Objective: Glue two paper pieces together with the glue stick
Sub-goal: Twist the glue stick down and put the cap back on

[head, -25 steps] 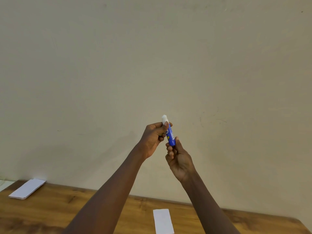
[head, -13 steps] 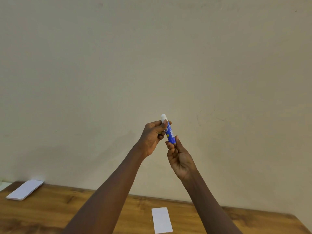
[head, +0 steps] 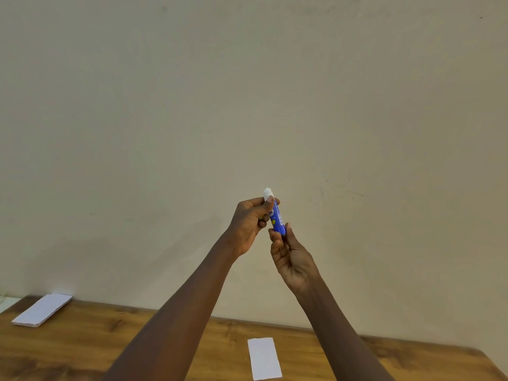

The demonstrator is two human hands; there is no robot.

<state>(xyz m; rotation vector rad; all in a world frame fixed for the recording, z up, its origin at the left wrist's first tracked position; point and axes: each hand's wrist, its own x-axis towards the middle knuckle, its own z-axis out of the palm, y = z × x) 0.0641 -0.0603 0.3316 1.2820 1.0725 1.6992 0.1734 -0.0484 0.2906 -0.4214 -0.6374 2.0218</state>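
Little has shifted since earlier: both hands remain raised before the plain beige wall [head: 247, 92]. Below the fingers, the wooden desk [head: 82, 350] carries a paper strip [head: 264, 358] and a paper stack [head: 42, 309]. The glue stick [head: 276, 215] is gripped by left hand [head: 248, 224] at the cap and right hand [head: 292, 257] at the base.

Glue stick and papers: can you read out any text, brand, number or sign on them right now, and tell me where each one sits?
"IK": white letters on the blue glue stick, partly hidden by the left hand; likely the end of a longer word.
Small white panel of print on the tube's right side: too small to read.
Yellow mark lower on the tube, above the right hand: shape only, unreadable.
Paper strip and paper stack on the table: no text visible.
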